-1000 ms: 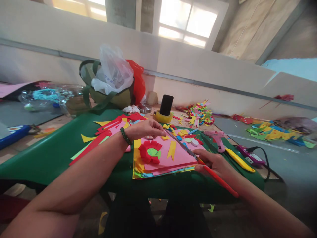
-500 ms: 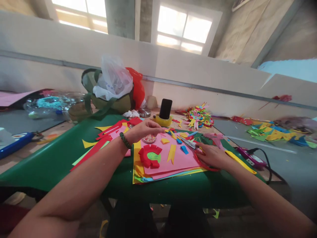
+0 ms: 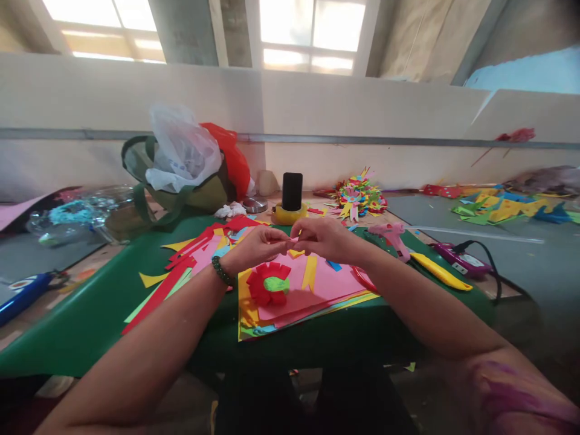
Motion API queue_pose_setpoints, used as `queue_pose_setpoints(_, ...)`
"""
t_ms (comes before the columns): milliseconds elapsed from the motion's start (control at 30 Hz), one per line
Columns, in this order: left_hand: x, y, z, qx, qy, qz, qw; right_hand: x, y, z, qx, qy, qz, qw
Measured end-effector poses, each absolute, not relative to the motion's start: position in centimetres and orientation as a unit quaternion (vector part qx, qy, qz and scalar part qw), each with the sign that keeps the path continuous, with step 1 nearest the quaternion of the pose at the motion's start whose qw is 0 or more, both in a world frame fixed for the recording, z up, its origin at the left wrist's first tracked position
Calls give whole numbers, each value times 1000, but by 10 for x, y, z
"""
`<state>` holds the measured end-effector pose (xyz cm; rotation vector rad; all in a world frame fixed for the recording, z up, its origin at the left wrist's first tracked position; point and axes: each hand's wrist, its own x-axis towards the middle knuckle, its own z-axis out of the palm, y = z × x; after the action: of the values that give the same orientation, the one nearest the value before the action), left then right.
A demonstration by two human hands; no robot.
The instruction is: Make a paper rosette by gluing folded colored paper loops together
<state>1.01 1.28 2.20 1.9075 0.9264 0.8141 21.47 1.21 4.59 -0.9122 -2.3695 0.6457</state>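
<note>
Barely visible between fingers point(image 3: 277, 243), pink scrap point(image 3: 293, 240), long axis unclear.

Quantities, clock positions from the two hands point(image 3: 328, 240): phone point(image 3: 292, 190), one, 12 o'clock; pink glue gun point(image 3: 392, 234), one, 3 o'clock; flower point(image 3: 272, 287) on pink paper point(image 3: 328, 280), one, 7 o'clock; tote bag point(image 3: 206, 192), one, 10 o'clock; windows point(image 3: 287, 24), two, 11 and 12 o'clock.

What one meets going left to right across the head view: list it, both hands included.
Blue object → green beaded bracelet → left hand → right hand → pink glue gun → yellow tool.
</note>
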Motion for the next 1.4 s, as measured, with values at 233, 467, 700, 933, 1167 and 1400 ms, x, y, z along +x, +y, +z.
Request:
queue_pose_setpoints(233, -1, 18, 32, 762, 388, 275, 440, 241, 46, 25, -298, -806, 430, 278)
queue_pose_setpoints(467, -13, 30, 30, 761, 416, 295, 401, 252, 54, 32, -346, -761, 502, 220)
queue_pose_setpoints(700, -15, 32, 30, 699, 444, 383, 410, 257, 51, 38, -305, -831, 447, 125)
queue_pose_setpoints(933, 5, 18, 27, 719, 436, 336, 425, 226, 41, 21, -315, -833, 310, 331)
queue_pose_setpoints(1167, 25, 8, 23, 641, 423, 438, 467, 217, 40, 13, -254, -725, 478, 426)
queue_pose_setpoints(1400, 31, 7, 19, 619, 396, 380, 562, 218, 37, 22, -212, -602, 608, 472)
